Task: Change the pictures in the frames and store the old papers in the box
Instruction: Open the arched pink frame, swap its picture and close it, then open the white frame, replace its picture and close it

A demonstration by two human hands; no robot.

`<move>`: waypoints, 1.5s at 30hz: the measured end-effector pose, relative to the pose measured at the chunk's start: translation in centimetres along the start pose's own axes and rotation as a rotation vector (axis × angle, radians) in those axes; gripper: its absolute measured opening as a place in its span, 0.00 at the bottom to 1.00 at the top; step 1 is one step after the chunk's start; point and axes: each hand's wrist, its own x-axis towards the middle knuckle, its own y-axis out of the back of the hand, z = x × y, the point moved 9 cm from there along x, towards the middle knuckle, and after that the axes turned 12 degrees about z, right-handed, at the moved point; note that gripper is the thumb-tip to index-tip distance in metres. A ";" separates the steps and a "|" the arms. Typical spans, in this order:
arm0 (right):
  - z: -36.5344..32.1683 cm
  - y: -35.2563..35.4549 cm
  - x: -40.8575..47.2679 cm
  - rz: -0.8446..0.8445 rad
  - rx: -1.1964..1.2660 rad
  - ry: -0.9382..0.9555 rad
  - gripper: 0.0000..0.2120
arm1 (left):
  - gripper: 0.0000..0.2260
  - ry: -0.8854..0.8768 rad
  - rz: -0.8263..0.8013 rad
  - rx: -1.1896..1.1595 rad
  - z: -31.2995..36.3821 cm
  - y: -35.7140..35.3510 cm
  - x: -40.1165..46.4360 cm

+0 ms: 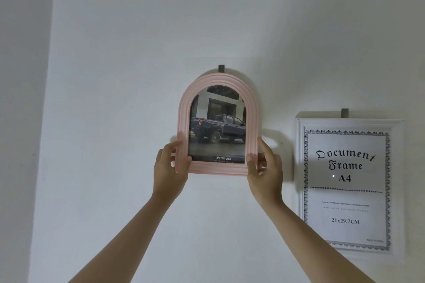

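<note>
Pale wall (pixel 115 53), pink arched frame (pixel 184 108) under a hook (pixel 221 68), left hand (pixel 169 167) and right hand (pixel 266 170) each with grip clamped on its lower corners, white document frame (pixel 301 167) to the right.

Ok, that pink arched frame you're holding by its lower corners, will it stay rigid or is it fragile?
The pink arched frame probably stays rigid: its thick ridged rim shows no flex between the left hand and right hand. Its reflective front suggests a fragile pane. The smooth rim could be slippery.

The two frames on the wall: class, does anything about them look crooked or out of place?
The pink arched frame leans slightly off vertical beneath its hook, with the left hand and right hand gripping its lower corners. The white document frame still shows only its stock "Document Frame A4" insert.
</note>
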 end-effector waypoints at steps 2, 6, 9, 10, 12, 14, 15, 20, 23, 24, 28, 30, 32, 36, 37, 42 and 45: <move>0.1 0.0 -0.1 0.000 -0.006 -0.004 0.22 | 0.18 -0.017 -0.012 0.009 0.0 0.0 -0.2; 0.0 0.3 -0.2 0.013 -0.006 -0.023 0.23 | 0.19 -0.009 -0.011 0.032 -0.3 0.2 -0.9; 0.1 0.9 -0.6 -0.013 0.001 -0.086 0.26 | 0.22 0.021 0.030 0.062 0.0 0.9 -2.2; 0.1 1.3 -0.7 -0.021 -0.007 -0.101 0.26 | 0.22 0.038 0.044 0.064 0.2 1.2 -2.9; 0.0 2.5 -1.1 -0.025 -0.031 -0.096 0.27 | 0.23 0.052 0.069 0.072 0.8 1.5 -4.5; -0.1 4.0 -1.6 -0.027 -0.049 -0.087 0.27 | 0.23 0.070 0.071 0.070 1.2 1.5 -6.6; 0.0 4.9 -1.9 -0.030 -0.055 -0.088 0.27 | 0.22 0.090 0.062 0.062 1.4 1.2 -7.7; 1.6 10.4 -3.0 -0.030 -0.126 -0.109 0.28 | 0.22 0.129 -0.057 0.029 2.7 -2.0 -13.5; 3.8 14.6 -2.7 -0.018 -0.204 -0.141 0.29 | 0.22 0.149 -0.138 0.009 3.7 -4.8 -16.4; 4.5 16.0 -2.4 -0.011 -0.226 -0.148 0.28 | 0.22 0.154 -0.163 0.004 4.2 -5.8 -17.3; 7.2 21.8 -0.5 0.054 -0.322 -0.157 0.25 | 0.22 0.174 -0.252 -0.022 5.6 -10.0 -20.2; 8.5 24.4 0.6 0.099 -0.376 -0.117 0.26 | 0.23 0.169 -0.303 -0.021 6.2 -12.0 -21.7; 10.5 26.6 1.3 0.135 -0.427 -0.125 0.28 | 0.23 0.157 -0.335 -0.006 6.4 -13.5 -23.0; 13.9 28.7 1.0 0.084 -0.453 -0.238 0.29 | 0.23 0.203 -0.349 0.022 5.7 -15.3 -24.6; 14.3 28.7 0.8 0.055 -0.431 -0.241 0.30 | 0.24 0.223 -0.351 0.023 5.4 -15.6 -25.1; 15.1 28.5 -0.5 -0.052 -0.343 -0.199 0.33 | 0.25 0.238 -0.347 0.035 5.3 -16.3 -26.2; 14.7 28.1 -1.0 -0.069 -0.289 -0.158 0.32 | 0.24 0.266 -0.309 0.012 5.7 -16.0 -25.9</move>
